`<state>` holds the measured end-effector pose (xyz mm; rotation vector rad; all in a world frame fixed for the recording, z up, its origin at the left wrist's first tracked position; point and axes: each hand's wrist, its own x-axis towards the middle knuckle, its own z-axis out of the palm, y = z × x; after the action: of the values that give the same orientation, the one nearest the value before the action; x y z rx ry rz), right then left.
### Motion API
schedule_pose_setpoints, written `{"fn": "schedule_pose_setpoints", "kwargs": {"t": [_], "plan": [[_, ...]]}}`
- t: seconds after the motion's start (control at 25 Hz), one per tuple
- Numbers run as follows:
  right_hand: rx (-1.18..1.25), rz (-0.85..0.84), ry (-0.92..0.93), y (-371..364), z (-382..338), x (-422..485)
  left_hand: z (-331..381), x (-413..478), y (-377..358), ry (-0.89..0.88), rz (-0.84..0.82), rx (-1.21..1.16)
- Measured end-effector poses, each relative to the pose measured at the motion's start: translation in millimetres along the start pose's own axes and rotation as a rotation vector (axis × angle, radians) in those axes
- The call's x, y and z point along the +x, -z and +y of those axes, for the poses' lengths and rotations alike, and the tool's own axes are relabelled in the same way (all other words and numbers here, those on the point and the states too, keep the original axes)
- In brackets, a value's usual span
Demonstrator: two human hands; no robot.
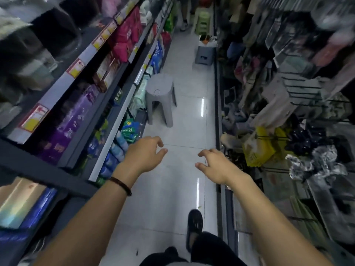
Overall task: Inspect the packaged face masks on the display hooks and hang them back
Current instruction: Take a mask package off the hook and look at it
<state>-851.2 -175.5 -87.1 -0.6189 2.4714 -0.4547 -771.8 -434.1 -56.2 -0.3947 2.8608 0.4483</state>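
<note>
I look down a narrow shop aisle. My left hand [145, 154] and my right hand [215, 164] are held out over the tiled floor, both empty with fingers spread and curled. A dark bracelet sits on my left wrist. On the right, packaged goods in clear bags [292, 45] hang from a wire display rack [307, 93]; the view is blurred and I cannot tell which are face masks. Neither hand touches any package.
Shelves of boxed and bagged goods [76, 116] line the left side. A grey plastic stool [161, 96] stands in the aisle ahead, a smaller grey stool [204, 54] and green stools [202, 22] further on. Another person's legs [185, 14] show at the far end. My foot [195, 225] is below.
</note>
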Motion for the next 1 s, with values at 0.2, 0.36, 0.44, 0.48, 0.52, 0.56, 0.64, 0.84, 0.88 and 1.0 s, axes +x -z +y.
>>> {"fn": "schedule_pose_setpoints", "kwargs": {"t": [0.2, 0.36, 0.44, 0.48, 0.52, 0.56, 0.64, 0.84, 0.88, 1.0], "plan": [[0.047, 0.043, -0.023, 70.5, 30.2, 134.0, 9.6, 155.8, 28.0, -0.032, -0.033, -0.061], [0.058, -0.047, -0.049, 130.5, 44.0, 237.0, 17.6, 267.1, 63.4, 0.01, -0.078, -0.117], [0.072, -0.028, -0.052, 160.3, 46.6, 284.7, 19.5, 316.0, 79.9, -0.006, -0.019, -0.086], [0.079, -0.015, -0.053, 174.9, 46.7, 309.0, 20.2, 342.1, 87.9, -0.021, 0.002, -0.07], [0.081, -0.006, -0.054, 186.8, 46.5, 330.0, 20.6, 365.5, 93.8, -0.03, 0.008, -0.061], [0.079, 0.0, -0.053, 197.0, 46.3, 350.7, 20.5, 389.0, 99.0, -0.041, 0.006, -0.057], [0.062, 0.002, -0.058, 217.9, 45.3, 394.7, 17.2, 438.1, 109.2, -0.055, -0.005, -0.061], [0.022, 0.005, -0.123, 276.4, 50.5, 506.2, -9.2, 568.6, 138.4, -0.083, -0.059, -0.118], [0.023, 0.005, -0.156, 292.0, 50.9, 525.1, -14.3, 595.5, 148.0, -0.097, -0.085, -0.111], [0.051, 0.024, -0.217, 334.6, 52.2, 563.3, -16.6, 665.8, 169.2, -0.164, -0.104, -0.072]]}}
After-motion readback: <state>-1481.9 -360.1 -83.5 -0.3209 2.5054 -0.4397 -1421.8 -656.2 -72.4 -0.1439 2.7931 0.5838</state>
